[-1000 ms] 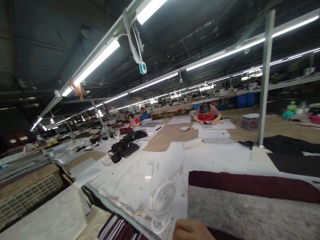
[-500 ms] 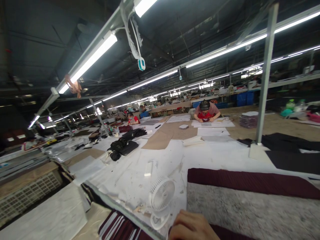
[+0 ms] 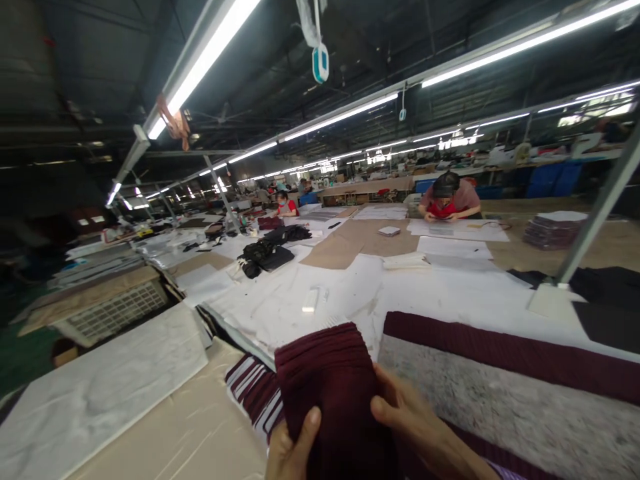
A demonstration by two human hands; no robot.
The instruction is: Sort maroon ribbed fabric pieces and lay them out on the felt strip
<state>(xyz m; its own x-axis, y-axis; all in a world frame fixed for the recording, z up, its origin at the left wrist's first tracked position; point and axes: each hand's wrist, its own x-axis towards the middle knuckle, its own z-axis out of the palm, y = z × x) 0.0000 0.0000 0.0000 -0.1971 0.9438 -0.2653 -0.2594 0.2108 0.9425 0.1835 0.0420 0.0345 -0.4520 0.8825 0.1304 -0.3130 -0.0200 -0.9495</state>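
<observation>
A thick stack of maroon fabric pieces (image 3: 330,373) is held up in front of me at the bottom middle. My left hand (image 3: 295,443) grips its lower left edge, thumb across the front. On the right edge, my right hand (image 3: 400,407) is closed with its thumb on the near face and the fingers behind. Behind the stack, at the left, lies a pile of maroon and white striped layers (image 3: 257,393). To the right, a grey speckled sheet (image 3: 480,387) lies over maroon fabric (image 3: 500,343) on the table. The stack hides most of the small fan.
White paper covers the table (image 3: 345,283), with a white box-like object (image 3: 311,300) on it. Dark folded cloth (image 3: 267,253) lies farther left. A metal post (image 3: 600,207) rises at right. Across the table, a person (image 3: 450,197) leans over papers. A plastic crate (image 3: 117,313) stands at left.
The maroon stack has come up into view between both hands, covering the fan. My left hand has appeared. The view has turned a little left and down.
</observation>
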